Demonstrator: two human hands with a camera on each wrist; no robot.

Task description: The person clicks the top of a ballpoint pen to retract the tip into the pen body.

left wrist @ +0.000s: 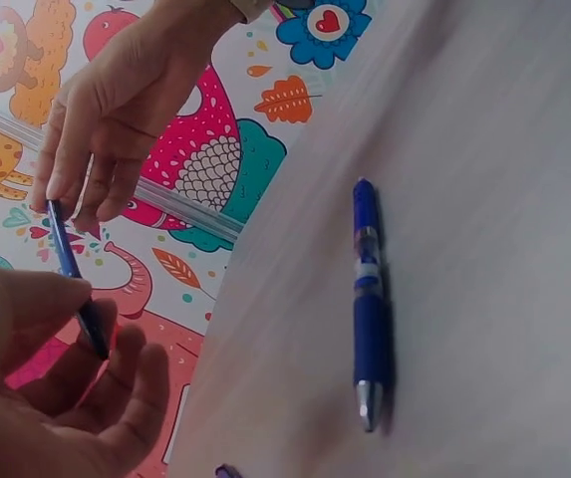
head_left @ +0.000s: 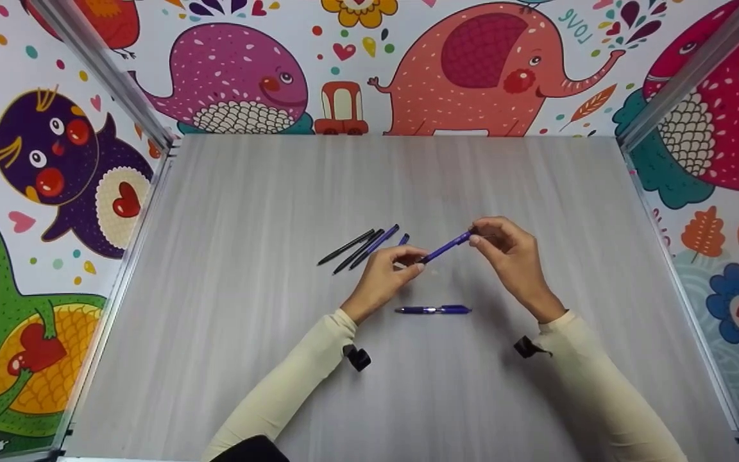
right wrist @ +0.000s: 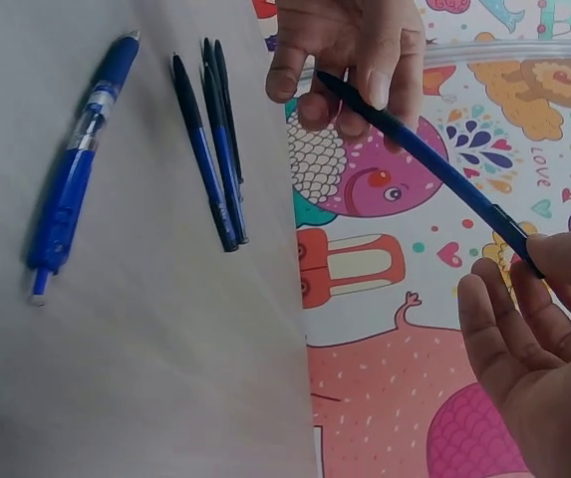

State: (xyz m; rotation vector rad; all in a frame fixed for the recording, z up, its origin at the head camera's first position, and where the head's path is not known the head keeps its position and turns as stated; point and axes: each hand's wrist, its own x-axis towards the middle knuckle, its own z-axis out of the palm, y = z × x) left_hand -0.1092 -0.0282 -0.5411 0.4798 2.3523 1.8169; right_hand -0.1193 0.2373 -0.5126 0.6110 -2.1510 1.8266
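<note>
Both hands hold one slim blue pen [head_left: 448,248] slanted above the table. My left hand [head_left: 383,274] pinches its dark tip end between thumb and fingers. At the other end, my right hand [head_left: 516,258] pinches the blue barrel [right wrist: 509,231] near the clip, its other fingers loosely bent. Below the hands a thicker blue pen [head_left: 433,310] with a clear middle section lies crosswise on the table; it shows large in the left wrist view [left wrist: 368,299].
Left of the left hand lie several slim pens side by side, a black pen [head_left: 346,248] outermost and a blue pen [head_left: 382,238] among them. Another blue pen end [head_left: 404,239] shows behind the left hand. Cartoon-printed walls and metal rails [head_left: 671,70] border the grey table [head_left: 247,192].
</note>
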